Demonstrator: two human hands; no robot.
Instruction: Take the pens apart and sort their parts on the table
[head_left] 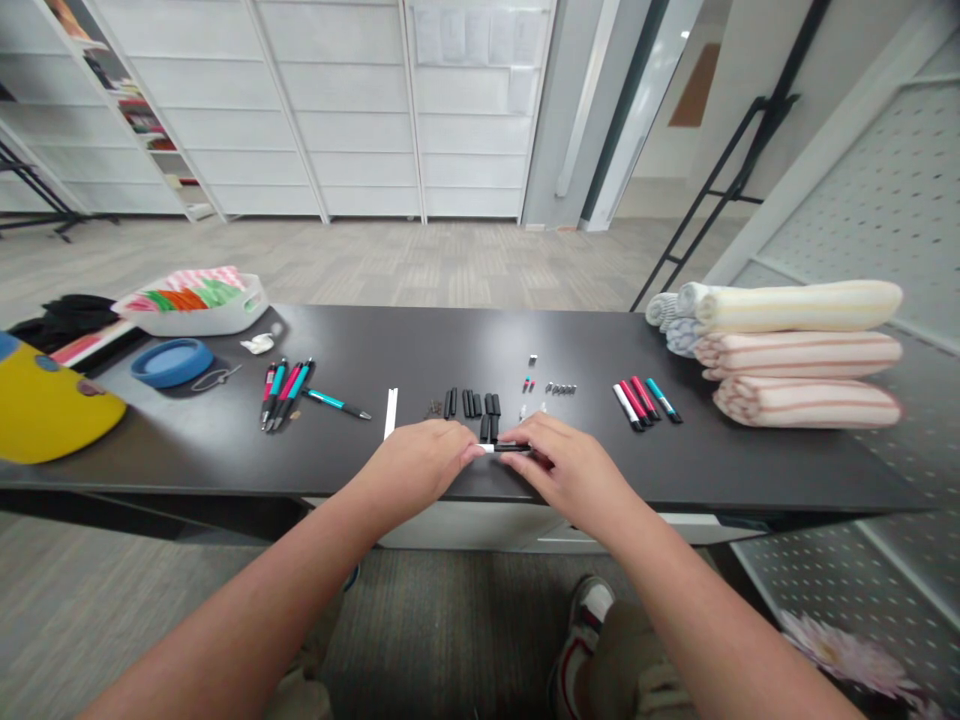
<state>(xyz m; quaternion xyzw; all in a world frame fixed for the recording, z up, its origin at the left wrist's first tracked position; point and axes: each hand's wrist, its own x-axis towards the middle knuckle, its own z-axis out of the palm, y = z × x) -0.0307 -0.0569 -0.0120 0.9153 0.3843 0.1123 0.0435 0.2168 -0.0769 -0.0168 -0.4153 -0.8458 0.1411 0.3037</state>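
Observation:
My left hand [424, 462] and my right hand [570, 470] meet near the front edge of the dark table [225, 440]. Both pinch a thin pen part [501, 448], white at its left end and black to the right, held level between the fingertips. Just beyond lie several black pen grips [471, 403] in a row. A white strip [390, 412] lies left of them. Small springs and tips [561, 388] sit further back right. Finished pens lie in one group on the left [285, 392] and another on the right [646, 401].
Rolled striped towels [806, 355] are stacked at the right end. At the left are a white tray of coloured items [196, 300], a blue ring-shaped lid [172, 361], a yellow object [45, 410] and dark cloth [67, 315]. My shoe [589, 625] shows below the table.

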